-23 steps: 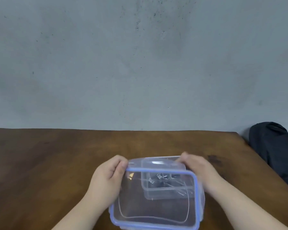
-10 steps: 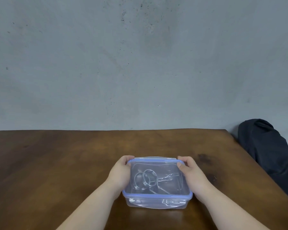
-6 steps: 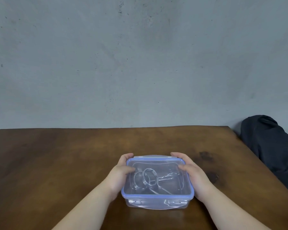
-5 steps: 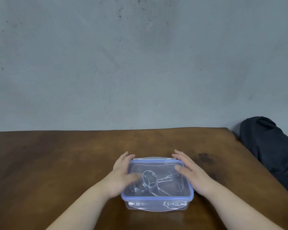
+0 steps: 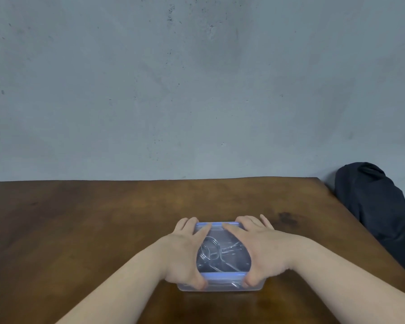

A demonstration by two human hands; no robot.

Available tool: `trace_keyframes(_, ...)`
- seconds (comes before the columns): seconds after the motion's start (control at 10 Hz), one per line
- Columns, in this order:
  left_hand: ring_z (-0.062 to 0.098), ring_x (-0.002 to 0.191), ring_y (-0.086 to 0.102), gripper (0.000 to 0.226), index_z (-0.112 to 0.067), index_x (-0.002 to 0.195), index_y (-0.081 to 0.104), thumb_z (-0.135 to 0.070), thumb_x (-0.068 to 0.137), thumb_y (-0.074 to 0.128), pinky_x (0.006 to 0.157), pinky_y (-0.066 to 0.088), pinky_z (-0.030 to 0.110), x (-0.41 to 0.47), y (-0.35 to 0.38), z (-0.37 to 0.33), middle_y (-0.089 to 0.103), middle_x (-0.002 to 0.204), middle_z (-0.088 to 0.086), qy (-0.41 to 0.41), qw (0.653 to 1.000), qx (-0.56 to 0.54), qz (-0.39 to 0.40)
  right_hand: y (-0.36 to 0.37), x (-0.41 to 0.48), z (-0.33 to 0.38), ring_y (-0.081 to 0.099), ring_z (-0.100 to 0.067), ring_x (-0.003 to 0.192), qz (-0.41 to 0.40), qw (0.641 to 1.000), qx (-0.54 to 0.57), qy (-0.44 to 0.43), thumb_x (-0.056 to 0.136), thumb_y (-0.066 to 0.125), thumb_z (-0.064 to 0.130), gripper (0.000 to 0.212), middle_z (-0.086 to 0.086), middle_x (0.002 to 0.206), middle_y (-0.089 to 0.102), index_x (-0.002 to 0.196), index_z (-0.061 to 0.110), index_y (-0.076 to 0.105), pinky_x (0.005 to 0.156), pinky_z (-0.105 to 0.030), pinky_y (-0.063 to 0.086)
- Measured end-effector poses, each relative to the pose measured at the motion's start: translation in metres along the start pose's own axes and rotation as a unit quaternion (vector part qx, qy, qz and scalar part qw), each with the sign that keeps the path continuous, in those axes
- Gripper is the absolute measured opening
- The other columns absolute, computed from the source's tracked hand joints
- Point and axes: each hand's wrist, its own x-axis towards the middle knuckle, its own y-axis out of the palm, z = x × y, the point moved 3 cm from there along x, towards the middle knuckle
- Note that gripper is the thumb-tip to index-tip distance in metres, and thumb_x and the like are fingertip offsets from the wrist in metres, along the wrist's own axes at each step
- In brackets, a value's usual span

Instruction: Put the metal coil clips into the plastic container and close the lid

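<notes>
1. The plastic container [image 5: 220,287] sits on the wooden table [image 5: 103,218], low in the view and slightly right of centre, directly in front of me.
2. The lid [image 5: 222,224], clear with a blue rim, lies flat on top of the container. Whether its latches are engaged cannot be determined.
3. The metal coil clips [image 5: 211,251] are inside the container, visible through the clear lid in the gap between my two hands. One coil shows as a ring of stacked loops at the left; straight wire legs run off to the right.
4. My left hand [image 5: 185,251] lies palm-down over the left part of the lid. Its fingers reach over the far rim, and its thumb [image 5: 197,282] wraps down over the near edge onto the front wall.
5. My right hand [image 5: 260,249] lies palm-down over the right part of the lid in a mirrored pose. Its fingers extend to the far rim, and its thumb presses the near right edge.
6. The two hands are apart, not touching each other. Both are spread flat and clamped down on the lid, with the container held between them and the table.
7. The container is well apart from every table edge.
8. A dark bag [image 5: 379,211] rests off the right side of the table, against the grey wall [image 5: 197,90].
</notes>
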Motion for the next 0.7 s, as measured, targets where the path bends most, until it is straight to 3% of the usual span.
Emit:
trace_keyframes(0.1, 0.013, 0.152, -0.024, 0.123, -0.027, 0.159, -0.005, -0.062, 0.063, 0.063, 0.119, 0.032, 0.038, -0.005, 0.005, -0.001, -0.016, 0.169, -0.006, -0.002, 0.999, -0.032, -0.035, 0.010, -0.005, 0.003, -0.025, -0.012, 0.153, -0.027, 0.998, 0.055, 0.006, 0.066, 0.076, 0.059, 0.129, 0.009, 0.170, -0.012, 0.162, 0.032, -0.005, 0.125, -0.043, 0.014)
trace_keyframes(0.2, 0.011, 0.150, -0.028, 0.120, -0.028, 0.159, -0.008, -0.060, 0.068, 0.063, 0.119, 0.031, 0.035, -0.009, 0.012, -0.001, -0.022, 0.167, -0.009, 0.004, 0.996, -0.062, -0.066, 0.018, -0.008, 0.008, -0.037, 0.004, 0.143, -0.078, 0.992, 0.095, -0.001, 0.067, 0.075, 0.049, 0.124, 0.020, 0.168, -0.024, 0.163, 0.033, -0.002, 0.113, -0.027, 0.035)
trace_keyframes(0.3, 0.010, 0.150, -0.027, 0.119, -0.031, 0.158, -0.011, -0.056, 0.070, 0.065, 0.121, 0.028, 0.034, -0.010, 0.014, -0.002, -0.024, 0.166, -0.012, 0.004, 0.993, -0.084, -0.087, 0.022, -0.012, 0.009, -0.037, 0.012, 0.140, -0.108, 0.986, 0.129, -0.003, 0.069, 0.077, 0.046, 0.117, 0.027, 0.165, -0.026, 0.163, 0.036, 0.006, 0.108, -0.023, 0.041)
trace_keyframes(0.4, 0.007, 0.150, -0.025, 0.121, -0.035, 0.157, -0.011, -0.056, 0.068, 0.068, 0.121, 0.028, 0.033, -0.012, 0.016, -0.002, -0.026, 0.165, -0.014, 0.007, 0.989, -0.108, -0.103, 0.024, -0.015, 0.008, -0.035, 0.014, 0.140, -0.132, 0.981, 0.142, -0.013, 0.071, 0.078, 0.045, 0.112, 0.027, 0.166, -0.024, 0.162, 0.037, 0.014, 0.111, -0.026, 0.041)
trace_keyframes(0.5, 0.005, 0.149, -0.026, 0.130, -0.038, 0.157, -0.008, -0.063, 0.062, 0.076, 0.124, 0.021, 0.036, -0.013, 0.018, 0.003, -0.027, 0.164, -0.015, 0.006, 0.985, -0.141, -0.097, 0.024, -0.020, 0.009, -0.038, 0.011, 0.140, -0.131, 0.982, 0.136, -0.014, 0.069, 0.081, 0.049, 0.117, 0.027, 0.163, -0.031, 0.162, 0.038, 0.010, 0.113, -0.032, 0.041)
trace_keyframes(0.6, 0.007, 0.150, -0.024, 0.133, -0.036, 0.159, 0.000, -0.078, 0.056, 0.074, 0.126, 0.010, 0.044, -0.013, 0.014, 0.010, -0.019, 0.166, -0.013, 0.014, 0.976, -0.199, -0.084, 0.022, -0.024, 0.007, -0.037, 0.002, 0.144, -0.099, 0.987, 0.124, -0.021, 0.068, 0.079, 0.063, 0.124, 0.025, 0.162, -0.032, 0.162, 0.040, 0.002, 0.124, -0.042, 0.018)
trace_keyframes(0.7, 0.009, 0.154, -0.005, 0.120, -0.032, 0.158, 0.019, -0.092, 0.058, 0.050, 0.125, 0.011, 0.039, -0.017, -0.008, 0.019, 0.007, 0.168, -0.008, 0.016, 0.964, -0.243, -0.105, 0.000, -0.031, 0.001, -0.011, -0.001, 0.154, -0.127, 0.979, 0.158, -0.020, 0.083, 0.069, 0.065, 0.099, 0.017, 0.171, -0.001, 0.162, 0.034, 0.017, 0.126, -0.036, 0.013)
